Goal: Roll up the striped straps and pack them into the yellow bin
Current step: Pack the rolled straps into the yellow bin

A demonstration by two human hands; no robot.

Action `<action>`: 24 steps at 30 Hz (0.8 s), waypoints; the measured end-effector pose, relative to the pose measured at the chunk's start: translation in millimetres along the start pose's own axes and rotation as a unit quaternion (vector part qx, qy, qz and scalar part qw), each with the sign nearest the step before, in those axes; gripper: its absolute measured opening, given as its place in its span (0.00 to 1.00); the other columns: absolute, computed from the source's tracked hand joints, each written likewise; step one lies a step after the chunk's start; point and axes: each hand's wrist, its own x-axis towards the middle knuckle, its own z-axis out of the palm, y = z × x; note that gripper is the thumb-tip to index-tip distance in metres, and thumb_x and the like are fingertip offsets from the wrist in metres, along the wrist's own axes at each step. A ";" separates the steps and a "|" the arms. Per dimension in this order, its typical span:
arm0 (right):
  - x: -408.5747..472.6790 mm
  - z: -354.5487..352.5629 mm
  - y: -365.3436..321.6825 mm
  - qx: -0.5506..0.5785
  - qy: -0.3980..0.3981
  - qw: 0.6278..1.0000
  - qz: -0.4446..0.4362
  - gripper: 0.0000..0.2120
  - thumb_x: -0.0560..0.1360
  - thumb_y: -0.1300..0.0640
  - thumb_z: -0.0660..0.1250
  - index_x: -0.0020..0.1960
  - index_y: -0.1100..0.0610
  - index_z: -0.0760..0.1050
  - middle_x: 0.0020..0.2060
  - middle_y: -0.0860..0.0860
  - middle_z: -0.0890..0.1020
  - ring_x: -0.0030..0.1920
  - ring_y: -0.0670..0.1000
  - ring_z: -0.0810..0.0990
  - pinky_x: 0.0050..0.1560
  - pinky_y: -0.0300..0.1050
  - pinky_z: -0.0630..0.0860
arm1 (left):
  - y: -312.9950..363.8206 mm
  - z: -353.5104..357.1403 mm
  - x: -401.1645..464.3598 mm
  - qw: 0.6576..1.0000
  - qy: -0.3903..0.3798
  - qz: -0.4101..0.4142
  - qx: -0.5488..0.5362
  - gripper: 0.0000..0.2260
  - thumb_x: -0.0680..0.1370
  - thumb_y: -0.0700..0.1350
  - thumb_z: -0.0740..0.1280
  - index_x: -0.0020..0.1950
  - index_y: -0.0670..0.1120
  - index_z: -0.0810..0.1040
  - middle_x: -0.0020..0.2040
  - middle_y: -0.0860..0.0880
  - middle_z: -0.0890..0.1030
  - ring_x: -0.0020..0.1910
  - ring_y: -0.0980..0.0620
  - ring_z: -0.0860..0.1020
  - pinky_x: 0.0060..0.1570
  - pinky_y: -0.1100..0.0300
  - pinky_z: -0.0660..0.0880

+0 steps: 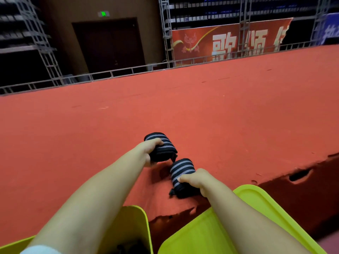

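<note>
Each grip clutches a rolled striped strap: left hand point(146, 153) one roll point(161, 146), right hand point(195, 180) another point(180, 171). Loose tails, seemingly untucked beneath both grips, could unwind before reaching the yellow bin point(141, 222).

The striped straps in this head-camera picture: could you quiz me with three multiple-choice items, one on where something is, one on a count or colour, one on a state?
1. Where does the yellow plastic bin sit?
A. Far back by the dark door
B. Near the bottom edge, under the left forearm
C. On the metal scaffolding

2. How many rolled black-and-grey striped fabric straps are in view?
A. Two
B. Four
C. None

3. What is the state of the left hand?
A. Flat on the carpet, holding nothing
B. Out of view
C. Gripping a rolled strap

Answers:
1 B: the bin's yellow wall shows at the lower left.
2 A: one roll per hand, the second strap in the right hand.
3 C: its thumb and fingers curl round the roll above the red carpet.
</note>
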 end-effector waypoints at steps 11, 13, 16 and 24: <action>-101.2 9.4 -35.7 0.096 0.042 0.977 -0.185 0.32 0.55 0.43 0.74 0.52 0.60 0.78 0.47 0.58 0.84 0.47 0.55 0.82 0.45 0.47 0.78 | -35.2 -121.4 -159.7 0.984 0.005 0.177 -0.018 0.15 0.72 0.33 0.70 0.59 0.36 0.77 0.52 0.39 0.84 0.53 0.41 0.83 0.56 0.48 0.78; -137.1 21.8 -41.2 0.091 0.013 0.969 -0.228 0.29 0.57 0.44 0.73 0.53 0.60 0.77 0.47 0.56 0.84 0.48 0.54 0.82 0.42 0.44 0.75 | -49.1 -136.2 -186.9 0.982 -0.007 0.185 -0.032 0.14 0.73 0.32 0.70 0.58 0.36 0.77 0.52 0.39 0.84 0.52 0.42 0.83 0.51 0.51 0.80; -180.2 41.4 -37.8 0.085 -0.009 0.959 -0.269 0.21 0.66 0.51 0.77 0.54 0.58 0.75 0.47 0.53 0.83 0.48 0.51 0.81 0.41 0.42 0.73 | -70.8 -154.6 -219.8 0.977 -0.016 0.204 -0.053 0.17 0.72 0.34 0.72 0.60 0.37 0.75 0.52 0.41 0.84 0.49 0.45 0.84 0.40 0.58 0.81; -230.9 82.5 -19.7 0.078 -0.052 0.949 -0.301 0.17 0.69 0.54 0.75 0.55 0.53 0.73 0.48 0.50 0.82 0.50 0.50 0.81 0.51 0.47 0.77 | -117.6 -187.3 -259.4 0.962 -0.065 0.264 -0.037 0.24 0.65 0.39 0.73 0.61 0.42 0.76 0.55 0.43 0.84 0.54 0.43 0.83 0.48 0.52 0.80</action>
